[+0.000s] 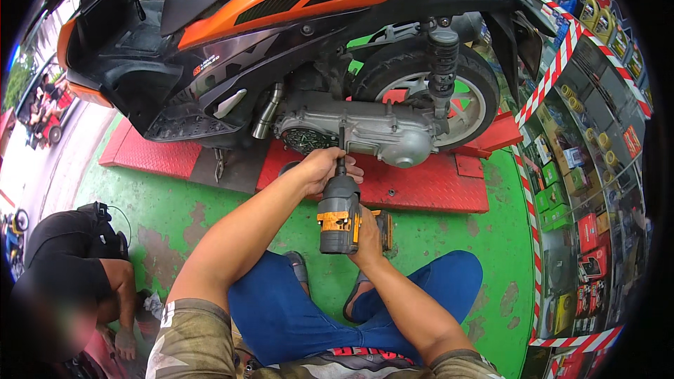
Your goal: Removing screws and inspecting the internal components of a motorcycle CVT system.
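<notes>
A black and yellow cordless impact wrench (339,216) points away from me at the scooter's engine side. My right hand (368,244) is closed round its handle, beside the battery at the right. Ahead of it, my left hand (324,168) closes its fingers round the dark extension bar (342,163) at the tool's nose. The bar's far end meets the lower edge of the grey transmission cover (372,121); the fastener there is too small to make out. Left of that end sits a round black grille (303,140).
The orange and black scooter (281,7) stands on a red lift platform (421,189), its rear wheel (467,112) to the right. A shelf of parts boxes (554,200) stands behind red-white tape at right. Another person (70,260) crouches at lower left.
</notes>
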Tool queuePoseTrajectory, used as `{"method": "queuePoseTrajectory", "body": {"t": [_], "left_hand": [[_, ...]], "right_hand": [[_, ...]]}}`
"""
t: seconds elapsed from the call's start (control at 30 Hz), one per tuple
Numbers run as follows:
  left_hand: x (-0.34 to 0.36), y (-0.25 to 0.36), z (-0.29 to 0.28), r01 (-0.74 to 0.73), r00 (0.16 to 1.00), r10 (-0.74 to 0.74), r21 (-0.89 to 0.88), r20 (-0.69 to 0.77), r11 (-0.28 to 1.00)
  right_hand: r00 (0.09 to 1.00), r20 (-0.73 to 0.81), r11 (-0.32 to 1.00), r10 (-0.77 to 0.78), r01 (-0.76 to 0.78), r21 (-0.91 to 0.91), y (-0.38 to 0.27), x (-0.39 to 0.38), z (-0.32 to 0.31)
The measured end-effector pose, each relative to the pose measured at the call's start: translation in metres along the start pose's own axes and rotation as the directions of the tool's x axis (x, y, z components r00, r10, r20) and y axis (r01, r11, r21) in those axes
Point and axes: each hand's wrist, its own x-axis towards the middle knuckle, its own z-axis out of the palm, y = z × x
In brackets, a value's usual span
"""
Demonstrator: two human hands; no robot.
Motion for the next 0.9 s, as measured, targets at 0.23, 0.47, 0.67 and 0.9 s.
{"method": "queuePoseTrajectory", "body": {"t": [0.23,0.47,0.67,0.9], "left_hand": [[0.013,0.004,-0.006,0.004,1.000,-0.004,0.017,0.001,1.000],[0.020,-0.003,-0.015,-0.130,0.991,0.130,-0.012,-0.014,0.991],[0.019,-0.005,-0.012,-0.125,0.992,0.124,-0.031,-0.032,0.992],[0.023,-0.003,-0.016,-0.127,0.992,0.127,-0.016,-0.018,0.992]], "right_hand": [[0.996,-0.084,0.999,-0.028,0.031,0.038,-0.003,0.011,0.002],[0.996,-0.085,1.000,-0.013,0.011,-0.017,0.001,0.015,0.006],[0.999,-0.036,0.999,0.041,-0.041,-0.004,0.002,0.014,0.009],[0.999,-0.045,1.000,0.016,-0.015,0.017,0.006,0.017,0.011]]}}
